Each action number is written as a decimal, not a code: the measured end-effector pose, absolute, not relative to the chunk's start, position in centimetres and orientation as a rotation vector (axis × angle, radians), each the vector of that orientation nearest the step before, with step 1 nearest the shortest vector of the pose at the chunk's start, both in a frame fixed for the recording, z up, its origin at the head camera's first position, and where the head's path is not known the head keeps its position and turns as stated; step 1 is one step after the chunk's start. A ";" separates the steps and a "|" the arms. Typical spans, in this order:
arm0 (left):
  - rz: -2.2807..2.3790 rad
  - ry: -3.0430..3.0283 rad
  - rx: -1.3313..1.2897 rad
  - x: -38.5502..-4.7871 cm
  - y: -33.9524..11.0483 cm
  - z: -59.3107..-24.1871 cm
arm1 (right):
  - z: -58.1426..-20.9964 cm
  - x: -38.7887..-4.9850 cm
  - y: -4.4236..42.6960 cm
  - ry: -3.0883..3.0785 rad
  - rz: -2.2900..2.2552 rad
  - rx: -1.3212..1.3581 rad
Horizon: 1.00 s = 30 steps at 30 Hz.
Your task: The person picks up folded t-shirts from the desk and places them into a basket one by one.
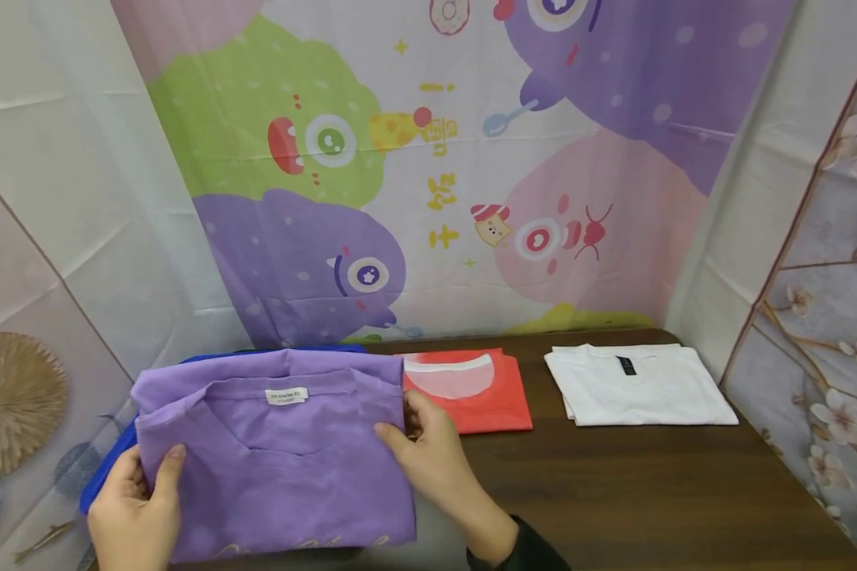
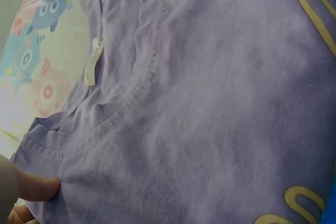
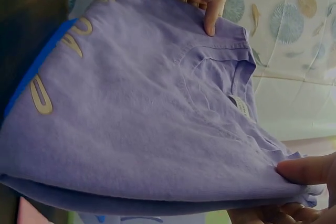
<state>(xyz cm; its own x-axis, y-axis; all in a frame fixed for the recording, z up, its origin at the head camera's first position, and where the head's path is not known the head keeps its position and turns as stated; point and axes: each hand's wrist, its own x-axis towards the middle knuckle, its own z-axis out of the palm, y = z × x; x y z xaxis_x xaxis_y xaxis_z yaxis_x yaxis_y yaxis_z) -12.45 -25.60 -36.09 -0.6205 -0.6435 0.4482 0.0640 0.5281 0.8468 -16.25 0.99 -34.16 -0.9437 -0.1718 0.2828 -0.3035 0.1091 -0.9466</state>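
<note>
A folded purple T-shirt with a white neck label and pale gold lettering is held up at the left of the head view. My left hand pinches its left shoulder edge, thumb in front and fingers behind. On the opposite side my right hand grips the other shoulder edge the same way. In the right wrist view the shirt shows its folded layers along the lower side. The left wrist view shows the shirt's neckline and label close up, with my left thumb on the cloth.
Behind and under the shirt a blue object shows only at its edges. On the dark wooden table lie a folded red T-shirt with a pink and white print and, farther right, a folded white T-shirt. A cartoon curtain hangs behind.
</note>
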 end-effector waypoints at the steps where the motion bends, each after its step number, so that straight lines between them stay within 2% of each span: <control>1: -1.134 -1.975 0.460 -12.5 -25.8 -36.0 | -34.1 -16.3 0.8 -2.256 1.977 0.488; 14: -1.148 -1.929 0.426 -13.1 -28.1 -34.2 | -32.4 -17.0 -1.8 -2.211 1.941 0.488; 30: -1.121 -1.892 0.372 -15.1 -29.5 -33.3 | -32.0 -18.4 -4.1 -2.205 1.842 0.496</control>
<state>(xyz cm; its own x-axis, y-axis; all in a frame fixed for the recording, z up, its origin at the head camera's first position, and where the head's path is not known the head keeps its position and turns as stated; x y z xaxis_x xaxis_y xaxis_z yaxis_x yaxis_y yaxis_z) -15.08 -29.55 -33.27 -0.5682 -0.6254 0.5348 0.1687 0.5476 0.8196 -18.40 -4.07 -32.04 -0.9175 -0.1126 0.3814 -0.3954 0.1547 -0.9054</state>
